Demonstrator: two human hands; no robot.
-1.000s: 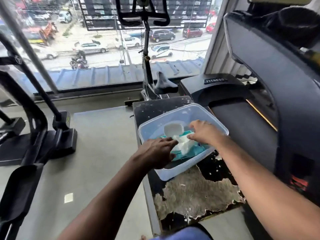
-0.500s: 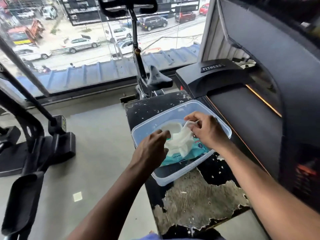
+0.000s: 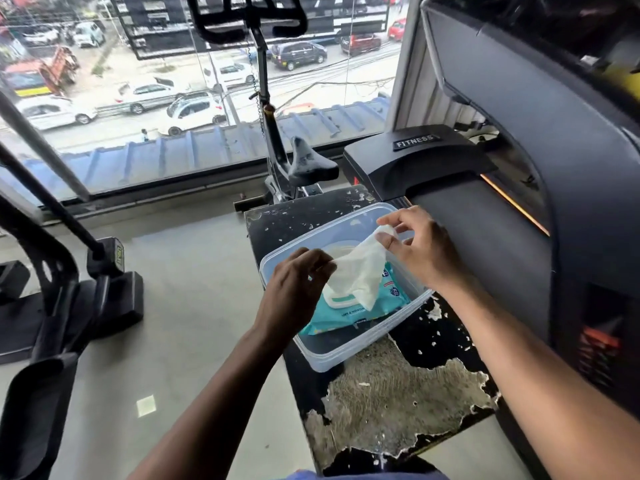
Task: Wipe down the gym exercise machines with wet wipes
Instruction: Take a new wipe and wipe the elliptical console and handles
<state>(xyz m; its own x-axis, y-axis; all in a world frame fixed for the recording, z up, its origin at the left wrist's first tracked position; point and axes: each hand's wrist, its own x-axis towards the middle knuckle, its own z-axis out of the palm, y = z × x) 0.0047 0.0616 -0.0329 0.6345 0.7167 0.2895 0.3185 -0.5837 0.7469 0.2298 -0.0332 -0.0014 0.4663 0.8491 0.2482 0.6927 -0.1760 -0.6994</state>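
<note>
A white wet wipe (image 3: 360, 271) stretches between my two hands above a teal pack of wipes (image 3: 360, 310). The pack lies in a clear plastic box (image 3: 332, 355) on a worn black bench (image 3: 391, 386). My left hand (image 3: 294, 289) pinches the wipe's left edge. My right hand (image 3: 422, 247) pinches its upper right corner between thumb and fingers. The wipe's lower end still reaches the pack's white flip lid (image 3: 341, 301). A treadmill (image 3: 485, 216) stands to the right, and an exercise bike (image 3: 277, 157) stands just behind the bench.
An elliptical machine (image 3: 59, 289) with black pedals fills the left side. Grey floor (image 3: 194, 306) lies between it and the bench. A large window (image 3: 173, 98) runs along the far side, looking over a street. The treadmill console (image 3: 554, 98) rises at the upper right.
The wipe has been drawn up out of the pack. My right hand rose and moved right with its corner, and my left hand came up to take the other edge.
</note>
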